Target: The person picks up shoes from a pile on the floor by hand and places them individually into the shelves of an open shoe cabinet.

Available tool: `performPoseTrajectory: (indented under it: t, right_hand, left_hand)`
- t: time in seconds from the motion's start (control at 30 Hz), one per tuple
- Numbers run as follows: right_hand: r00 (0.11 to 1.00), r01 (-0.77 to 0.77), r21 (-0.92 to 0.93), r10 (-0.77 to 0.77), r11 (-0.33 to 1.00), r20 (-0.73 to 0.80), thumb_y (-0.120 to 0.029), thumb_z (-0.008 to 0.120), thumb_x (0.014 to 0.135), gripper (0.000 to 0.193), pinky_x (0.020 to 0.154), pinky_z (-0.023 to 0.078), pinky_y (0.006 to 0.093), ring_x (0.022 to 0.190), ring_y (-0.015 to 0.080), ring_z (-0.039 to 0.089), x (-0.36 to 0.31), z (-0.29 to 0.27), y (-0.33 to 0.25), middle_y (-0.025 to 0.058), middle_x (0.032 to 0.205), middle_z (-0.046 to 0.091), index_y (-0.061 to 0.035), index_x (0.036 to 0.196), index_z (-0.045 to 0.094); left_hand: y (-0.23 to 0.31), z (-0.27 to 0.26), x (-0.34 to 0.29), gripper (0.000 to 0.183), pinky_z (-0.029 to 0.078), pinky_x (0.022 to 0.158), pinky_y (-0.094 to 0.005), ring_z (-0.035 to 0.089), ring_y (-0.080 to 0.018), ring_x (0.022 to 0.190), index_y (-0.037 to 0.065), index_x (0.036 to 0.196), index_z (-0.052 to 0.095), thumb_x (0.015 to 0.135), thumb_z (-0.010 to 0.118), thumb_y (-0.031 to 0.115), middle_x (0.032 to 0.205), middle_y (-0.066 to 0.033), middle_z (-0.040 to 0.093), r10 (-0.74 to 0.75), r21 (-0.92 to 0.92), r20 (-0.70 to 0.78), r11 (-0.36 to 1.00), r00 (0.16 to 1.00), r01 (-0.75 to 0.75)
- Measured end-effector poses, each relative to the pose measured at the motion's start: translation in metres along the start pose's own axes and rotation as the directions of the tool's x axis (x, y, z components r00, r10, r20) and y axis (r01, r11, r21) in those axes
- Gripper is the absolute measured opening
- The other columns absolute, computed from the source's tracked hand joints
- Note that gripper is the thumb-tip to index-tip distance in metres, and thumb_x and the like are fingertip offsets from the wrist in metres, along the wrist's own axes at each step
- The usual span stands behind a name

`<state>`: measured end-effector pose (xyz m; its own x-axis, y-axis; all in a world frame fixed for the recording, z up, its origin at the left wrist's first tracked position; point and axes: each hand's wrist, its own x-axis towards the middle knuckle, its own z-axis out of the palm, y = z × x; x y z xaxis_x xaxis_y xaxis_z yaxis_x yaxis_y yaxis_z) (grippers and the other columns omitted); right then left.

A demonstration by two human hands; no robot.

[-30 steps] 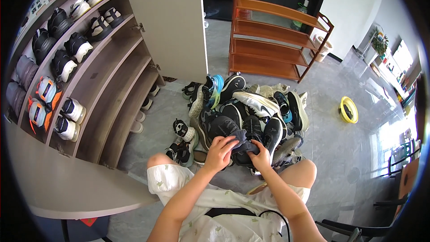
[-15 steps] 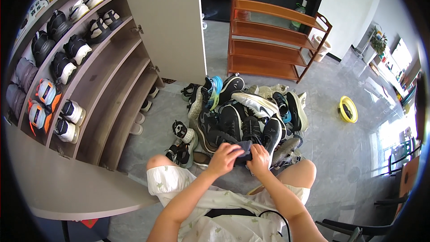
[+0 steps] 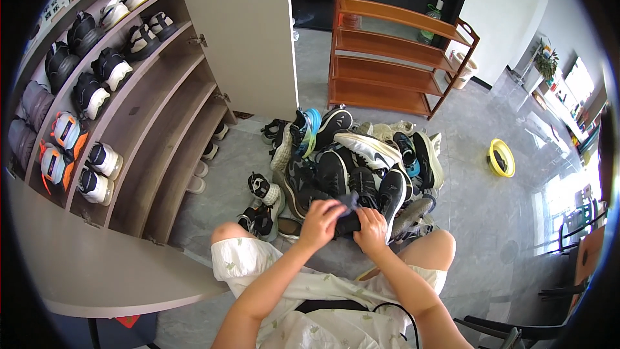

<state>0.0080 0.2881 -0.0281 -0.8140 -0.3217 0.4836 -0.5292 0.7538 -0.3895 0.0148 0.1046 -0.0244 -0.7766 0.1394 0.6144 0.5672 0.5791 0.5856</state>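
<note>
My left hand (image 3: 319,223) is closed, its fingers pinching a dark grey cloth (image 3: 349,201) that stands up between my hands. Just right of it my right hand (image 3: 371,229) is closed around the edge of a black shoe (image 3: 349,223), whose outline is mostly lost behind my fingers and against other dark shoes. Both hands are above the near edge of a heap of shoes. Directly beyond them lie a black sneaker (image 3: 332,173), another black shoe with a white sole (image 3: 392,195) and a white sneaker (image 3: 369,148).
A shoe cabinet (image 3: 155,106) with curved shelves stands at left, with several shoes on its upper shelves and its door (image 3: 236,39) open. Beyond the heap is a brown wooden rack (image 3: 387,42). A yellow basin (image 3: 510,158) sits on the floor at right.
The dark grey cloth has risen slightly and shifted a little away from me with my left hand. My right hand stays nearly in place.
</note>
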Motion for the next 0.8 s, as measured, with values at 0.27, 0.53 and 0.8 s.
performPoseTrajectory:
  t: [0.27,0.53,0.8]
  right_hand:
    - [0.997,-0.012,0.035,0.015,0.999,-0.077,-0.002,0.062,0.055,0.053,0.083,0.048,0.0396,0.094,0.0306,0.061,0.002,-0.004,0.001,0.0120,0.102,0.064,-0.0031,0.109,0.063]
    - [0.998,-0.021,0.011,0.022,1.000,-0.064,-0.003,0.063,0.055,0.050,0.083,0.048,0.0397,0.094,0.0318,0.061,-0.001,0.002,0.010,0.0130,0.101,0.064,-0.0026,0.105,0.064]
    - [0.937,-0.342,0.283,0.347,0.896,0.034,-0.005,0.067,0.063,0.044,0.086,0.049,0.0377,0.096,0.0330,0.063,0.004,0.001,0.004,0.0130,0.099,0.067,-0.0075,0.106,0.066]
  left_hand:
    - [-0.027,-0.015,0.009,0.039,0.046,0.086,-0.0439,0.053,-0.0363,0.100,0.010,0.108,0.067,0.073,0.065,-0.005,0.113,-0.0121,0.059,-0.163,0.243,-0.258,0.943,0.952,0.227]
    - [0.015,0.013,-0.009,0.048,0.047,0.089,-0.0418,0.053,-0.0336,0.100,0.011,0.111,0.066,0.066,0.063,-0.004,0.117,-0.0103,0.056,0.073,0.061,0.054,0.995,0.996,-0.076]
    - [-0.037,-0.026,0.018,0.040,0.044,0.087,-0.0408,0.055,-0.0344,0.098,0.006,0.112,0.061,0.074,0.061,-0.006,0.110,-0.0132,0.059,-0.248,0.134,-0.439,0.932,0.864,0.335]
